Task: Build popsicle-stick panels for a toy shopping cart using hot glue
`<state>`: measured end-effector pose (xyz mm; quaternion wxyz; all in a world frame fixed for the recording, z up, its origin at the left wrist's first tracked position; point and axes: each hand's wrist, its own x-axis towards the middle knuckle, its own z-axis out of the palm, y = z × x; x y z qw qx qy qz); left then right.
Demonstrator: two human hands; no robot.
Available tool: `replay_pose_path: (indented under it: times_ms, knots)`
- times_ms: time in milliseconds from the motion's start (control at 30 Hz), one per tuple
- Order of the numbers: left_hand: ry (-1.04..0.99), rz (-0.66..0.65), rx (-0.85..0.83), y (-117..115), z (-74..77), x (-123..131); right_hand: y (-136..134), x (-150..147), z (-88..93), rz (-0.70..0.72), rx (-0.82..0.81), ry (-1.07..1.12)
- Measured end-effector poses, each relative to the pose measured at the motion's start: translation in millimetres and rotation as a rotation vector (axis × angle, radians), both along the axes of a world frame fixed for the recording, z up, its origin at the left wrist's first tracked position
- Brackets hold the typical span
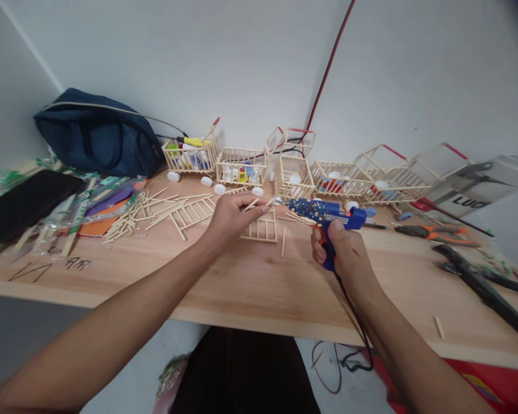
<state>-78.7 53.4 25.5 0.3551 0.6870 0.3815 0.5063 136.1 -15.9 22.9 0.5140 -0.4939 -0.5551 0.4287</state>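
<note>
My right hand [339,244] is wrapped round the handle of a blue glue gun [323,214] whose nozzle points left. My left hand [233,218] pinches a short wooden stick [251,204] near the nozzle. Whether stick and nozzle touch, I cannot tell. Beneath my left fingers a small ladder-like stick frame [261,238] lies flat, with a loose stick [284,242] to its right. Another stick frame [193,214] lies left of my left hand.
Several small wooden carts [242,167] line the wall. Loose sticks [127,221], a dark phone [30,201] and a blue bag [101,135] are at the left. Pliers [435,233] and a black tool [483,284] lie right. The glue gun's cord [351,307] crosses the table's front edge.
</note>
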Motion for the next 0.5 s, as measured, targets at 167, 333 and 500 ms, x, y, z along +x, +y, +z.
replay_pose_path:
  times_ms: [167,333,500]
  knots:
    - [0.008,-0.021,0.031,1.3,-1.9,0.3,0.7,0.6,-0.3,0.009,0.004,0.01]
    - [0.002,-0.036,0.049,2.0,-1.8,0.4,2.6,2.2,-2.8,-0.004,0.004,0.032]
    - [-0.02,0.008,0.026,0.5,0.6,0.7,1.7,1.6,-1.8,-0.009,0.002,0.021]
